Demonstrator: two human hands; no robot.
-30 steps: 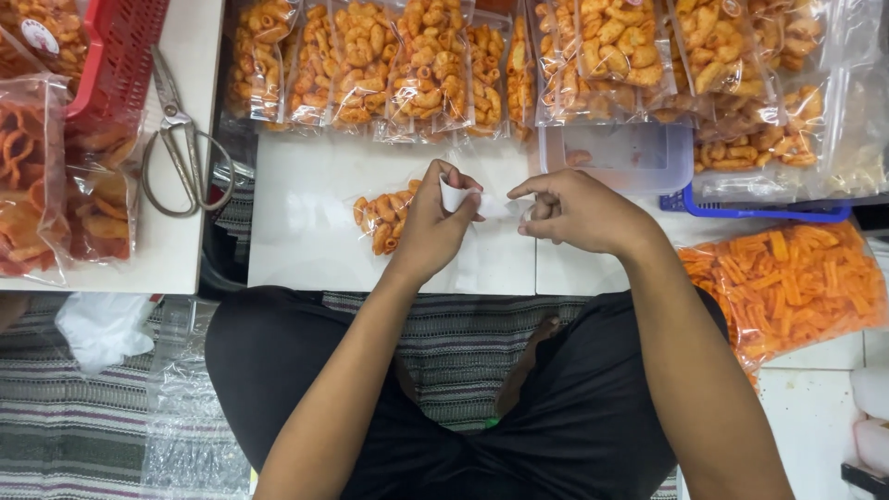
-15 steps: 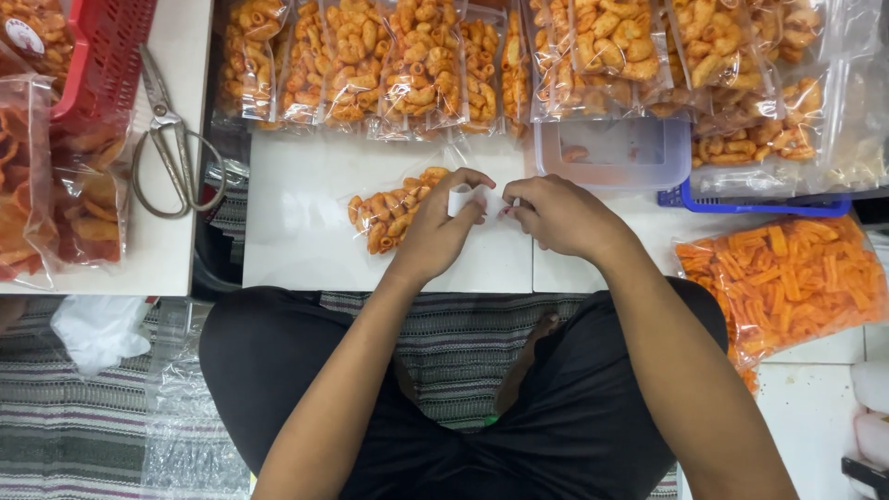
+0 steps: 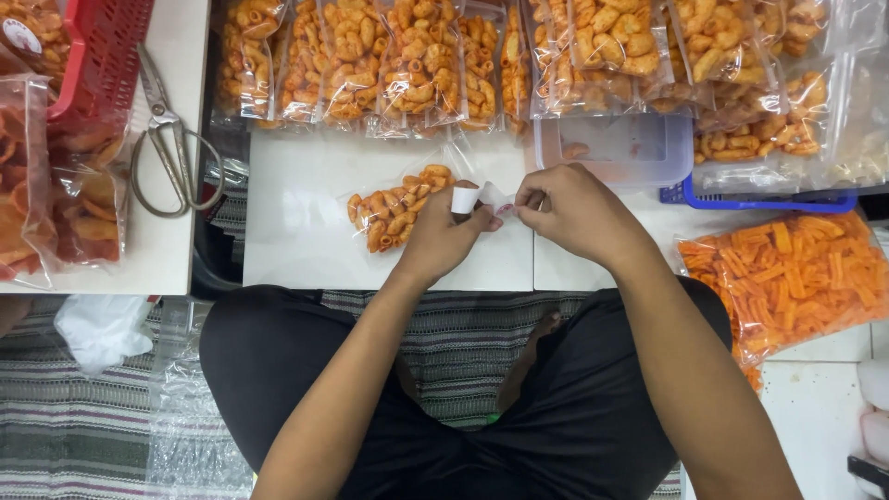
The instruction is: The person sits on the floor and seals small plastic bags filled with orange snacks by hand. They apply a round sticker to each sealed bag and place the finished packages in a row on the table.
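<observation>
Hands meet over white board (image 3: 306, 213). Left hand (image 3: 443, 239) curled, thumb and fingers pinching neck of snack bag (image 3: 398, 211); white tape on one fingertip. Bag lies flat at 9 o'clock from left hand. Right hand (image 3: 569, 211) at 3 o'clock, fingertips pinched on same bag neck. Scissors (image 3: 167, 139) well apart at 9 o'clock. Clear tub (image 3: 616, 148) just beyond right hand, 12 o'clock.

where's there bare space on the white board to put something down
Free: the white board left of the small snack bag, below the row of packed bags; also a strip right of the right hand, before the big orange snack bag. Crowded: the top edge, the clear container, and around the left hand. Scissors occupy the left table.
</observation>
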